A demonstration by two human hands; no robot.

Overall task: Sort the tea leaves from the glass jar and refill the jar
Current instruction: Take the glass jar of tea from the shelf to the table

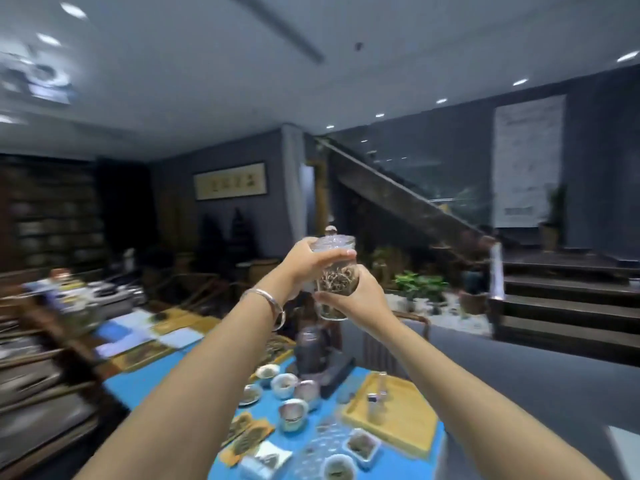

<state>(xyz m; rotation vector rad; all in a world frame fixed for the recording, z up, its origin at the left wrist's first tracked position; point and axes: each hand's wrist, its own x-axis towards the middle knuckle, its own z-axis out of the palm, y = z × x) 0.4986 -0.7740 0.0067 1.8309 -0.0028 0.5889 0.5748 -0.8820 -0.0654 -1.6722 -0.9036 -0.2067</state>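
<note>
I hold a clear glass jar up at arm's length, high above the table. Dry tea leaves fill its lower part, and its glass lid with a round knob sits on top. My left hand, a silver bangle on its wrist, wraps the jar's upper part just under the lid. My right hand cups the jar from the right and below. Both arms stretch forward.
Below lies a blue-covered table with several small white cups of leaves, a dark kettle, a yellow tray with small glass vessels, and woven trays. Chairs, a staircase and potted plants stand beyond.
</note>
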